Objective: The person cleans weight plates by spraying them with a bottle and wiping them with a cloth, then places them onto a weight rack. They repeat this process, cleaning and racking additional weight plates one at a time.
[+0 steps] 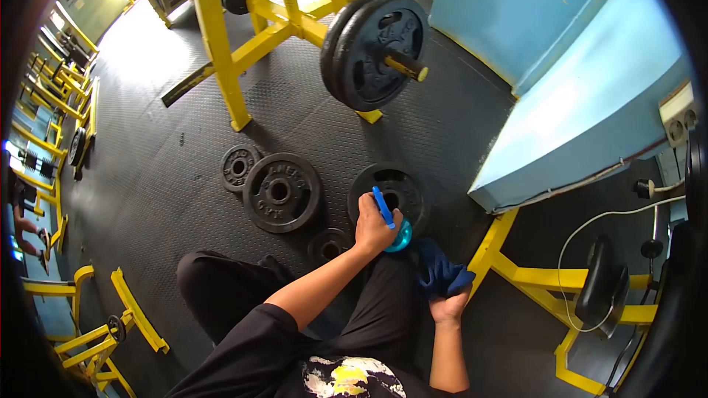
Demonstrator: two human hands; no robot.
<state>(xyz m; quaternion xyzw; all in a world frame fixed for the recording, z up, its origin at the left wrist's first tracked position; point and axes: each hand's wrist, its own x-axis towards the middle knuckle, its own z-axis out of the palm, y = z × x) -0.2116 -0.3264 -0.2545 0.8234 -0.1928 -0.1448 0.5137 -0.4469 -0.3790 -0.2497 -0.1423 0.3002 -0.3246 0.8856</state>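
1. Closest to the camera, at 6 o'clock, is the person's black printed shirt, with dark trousers folded in a crouch above it.
2. The left hand reaches out just past the knee, its fingers clenched around a spray bottle.
3. The spray bottle has a bright blue trigger head that sticks up above the knuckles. Its rounded teal body shows at the hand's 4 o'clock.
4. The bottle hangs over the near edge of a black weight plate lying flat on the rubber floor.
5. The right hand, at 5 o'clock from the bottle, grasps a crumpled dark blue cloth in its fingers.
6. At the plate's 9 o'clock lies a larger plate, with a small plate beyond it.
7. Another small one lies beside the knee.
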